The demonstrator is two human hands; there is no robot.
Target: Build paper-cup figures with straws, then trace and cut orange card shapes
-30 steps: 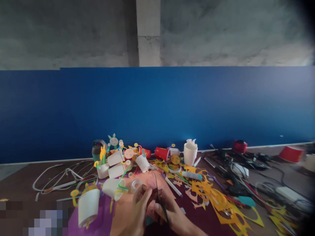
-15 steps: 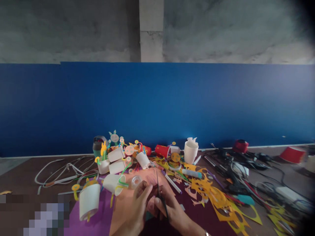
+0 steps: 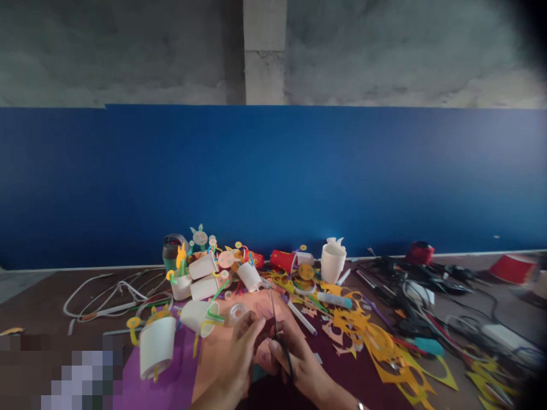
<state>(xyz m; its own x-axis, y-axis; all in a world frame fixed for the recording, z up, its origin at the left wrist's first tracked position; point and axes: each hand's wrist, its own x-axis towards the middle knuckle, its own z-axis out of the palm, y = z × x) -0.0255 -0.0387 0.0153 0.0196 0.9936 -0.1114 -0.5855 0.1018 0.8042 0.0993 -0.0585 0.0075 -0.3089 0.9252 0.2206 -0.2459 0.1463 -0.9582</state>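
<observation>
In the head view, my right hand [image 3: 301, 361] is closed around a pair of black-handled scissors [image 3: 289, 364], with the blades pointing away from me. My left hand [image 3: 241, 356] is closed in a pinch close beside the blades. Between the hands shows a piece of pink paper [image 3: 264, 356], apparently gripped by the left fingers; its outline is partly hidden. Beneath lies an orange paper sheet [image 3: 213, 356], overlapping a purple sheet [image 3: 182, 370]. A roll of clear tape [image 3: 237, 312] rests just beyond my left hand, and a white marker with a purple end [image 3: 301, 319] lies past the right.
White paper cups [image 3: 157, 347] decorated with straws and paper shapes cluster at left and centre. One tall white cup [image 3: 332, 262] stands upright behind. Yellow paper offcuts [image 3: 376, 344] and a glue stick [image 3: 334, 300] lie to the right, with tangled black cables [image 3: 427, 279] farther over.
The camera view has shifted slightly. My hands stay almost in place with the scissors, and more of the pink paper shows between them.
</observation>
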